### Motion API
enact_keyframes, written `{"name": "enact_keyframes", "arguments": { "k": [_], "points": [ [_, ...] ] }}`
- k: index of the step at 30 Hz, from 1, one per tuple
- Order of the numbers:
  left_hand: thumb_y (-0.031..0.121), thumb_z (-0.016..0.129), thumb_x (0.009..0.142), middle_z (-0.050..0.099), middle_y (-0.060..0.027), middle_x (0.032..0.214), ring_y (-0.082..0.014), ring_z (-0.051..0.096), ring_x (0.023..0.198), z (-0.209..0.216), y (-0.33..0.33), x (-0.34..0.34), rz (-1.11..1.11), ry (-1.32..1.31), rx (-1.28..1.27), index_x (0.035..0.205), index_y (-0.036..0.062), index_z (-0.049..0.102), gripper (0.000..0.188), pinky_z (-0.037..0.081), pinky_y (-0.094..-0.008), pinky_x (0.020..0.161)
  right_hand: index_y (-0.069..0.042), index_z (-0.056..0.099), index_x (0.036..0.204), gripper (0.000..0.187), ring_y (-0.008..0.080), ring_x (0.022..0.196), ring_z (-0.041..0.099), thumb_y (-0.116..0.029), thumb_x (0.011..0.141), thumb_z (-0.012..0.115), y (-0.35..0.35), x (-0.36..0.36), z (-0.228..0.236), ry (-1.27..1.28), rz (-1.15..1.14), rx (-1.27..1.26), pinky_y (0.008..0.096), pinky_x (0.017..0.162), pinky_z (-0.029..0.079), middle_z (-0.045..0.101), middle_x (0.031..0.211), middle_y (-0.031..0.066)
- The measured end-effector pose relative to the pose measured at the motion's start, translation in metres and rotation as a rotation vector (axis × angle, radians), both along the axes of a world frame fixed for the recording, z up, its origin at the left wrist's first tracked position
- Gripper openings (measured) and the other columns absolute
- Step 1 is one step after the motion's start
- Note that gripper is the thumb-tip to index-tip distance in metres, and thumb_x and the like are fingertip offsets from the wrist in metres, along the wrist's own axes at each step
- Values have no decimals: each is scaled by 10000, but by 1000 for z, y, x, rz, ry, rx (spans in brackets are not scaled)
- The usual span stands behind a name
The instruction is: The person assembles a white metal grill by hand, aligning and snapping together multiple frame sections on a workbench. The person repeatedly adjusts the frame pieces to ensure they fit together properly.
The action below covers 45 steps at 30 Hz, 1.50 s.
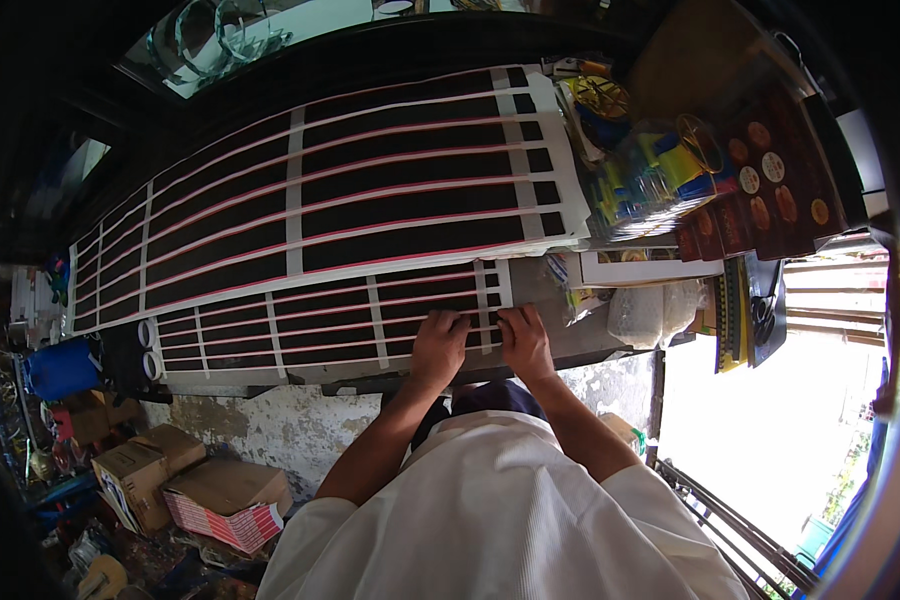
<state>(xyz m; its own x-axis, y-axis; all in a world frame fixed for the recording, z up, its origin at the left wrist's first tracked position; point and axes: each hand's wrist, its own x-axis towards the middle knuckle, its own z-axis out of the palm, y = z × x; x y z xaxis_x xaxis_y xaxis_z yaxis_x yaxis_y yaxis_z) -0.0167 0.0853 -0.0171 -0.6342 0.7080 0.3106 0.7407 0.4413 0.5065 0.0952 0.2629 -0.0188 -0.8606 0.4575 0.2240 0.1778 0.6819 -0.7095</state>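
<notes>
A smaller sheet point(320, 330) of black strips divided by white and pink lines, crossed by pale grey bands, lies along the front of the workbench. My left hand point(440, 347) rests on its right part with fingers curled and thumb drawn in. Just to the right, my right hand point(527, 343) is bent over the sheet's right end, next to the last pale band point(486, 300). Its fingers are also closed. Whatever is pinched at the fingertips of either hand is too small to make out. Behind lies a larger stack of similar striped sheets point(400, 170).
Two white rolls point(150, 364) stand at the smaller sheet's left end. To the right are a clear plastic container point(650, 185), dark red boxes point(770, 170), a bubble-wrapped bundle point(655, 312) and scissors point(765, 300). Cardboard boxes point(225, 483) sit at lower left.
</notes>
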Motion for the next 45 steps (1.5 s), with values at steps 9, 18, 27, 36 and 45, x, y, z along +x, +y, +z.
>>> {"name": "enact_keyframes", "arguments": {
  "k": [9,18,27,36,45],
  "points": [
    [47,777,879,643,-118,1095,-337,655,1035,13,18,3,-94,-53,2,1111,29,740,236,603,-438,900,-57,730,1165,286,499,1004,669,69,915,677,0,0,5,10,-21,-40,561,860,571,644,1098,220],
    [42,770,820,657,-195,1115,-384,669,1116,22,45,-12,-199,-44,-289,1076,-30,704,274,608,-460,974,-54,732,1163,290,493,1003,662,61,905,663,1,0,-4,25,-19,-30,562,869,567,657,1077,227],
    [57,740,844,679,-189,1128,-365,688,1099,31,53,-27,-322,-31,-433,1051,-20,728,221,626,-455,937,-59,698,1180,298,515,1030,641,42,905,642,4,1,-8,-4,12,-65,586,891,557,629,1079,239],
    [106,735,875,714,-122,1014,-279,711,1074,37,70,-34,-474,160,-552,956,36,770,112,641,-420,848,-69,687,1155,261,510,1038,644,41,924,636,2,-2,-1,12,-14,-83,593,889,554,628,1076,235],
    [128,736,882,713,-124,1038,-278,703,1088,33,69,-36,-489,140,-471,969,33,766,132,630,-403,883,-57,670,1137,236,531,1020,638,41,923,651,2,-1,0,-38,-17,-90,606,862,556,639,1082,248]
  ]
}}
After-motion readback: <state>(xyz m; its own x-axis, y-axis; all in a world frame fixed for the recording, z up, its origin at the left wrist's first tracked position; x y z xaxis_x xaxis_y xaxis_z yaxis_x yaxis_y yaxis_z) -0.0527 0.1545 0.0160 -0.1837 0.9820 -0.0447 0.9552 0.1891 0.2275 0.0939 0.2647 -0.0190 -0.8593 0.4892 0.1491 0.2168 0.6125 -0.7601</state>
